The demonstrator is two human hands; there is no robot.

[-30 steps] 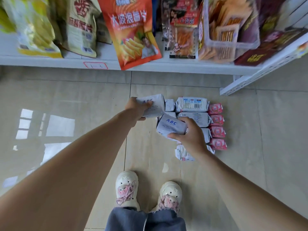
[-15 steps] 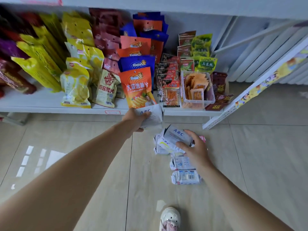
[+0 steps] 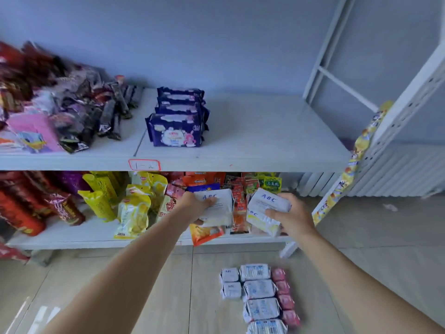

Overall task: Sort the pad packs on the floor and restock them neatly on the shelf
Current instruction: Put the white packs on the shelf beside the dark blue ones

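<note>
Both hands have risen from the floor toward the shelf (image 3: 240, 141). Left hand (image 3: 196, 204) grasps one ABC pack (image 3: 216, 208); right hand (image 3: 292, 218) pinches what seem two stacked packs (image 3: 267, 208), so the lower could slip. More packs (image 3: 258, 297) lie on the floor.

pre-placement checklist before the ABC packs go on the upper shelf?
1. Left hand grip on its white ABC pack: ok, thumb on the face.
2. Right hand grip on two stacked ABC packs: ok, though the lower pack sags.
3. Bare space on the upper shelf right of the dark blue pad packs: ok.
4. Packs raised to upper shelf height: not ok, both are level with the lower shelf.
5. Floor packs all restocked: not ok, rows remain.
6. Shelf label matches product: cannot tell.
</note>
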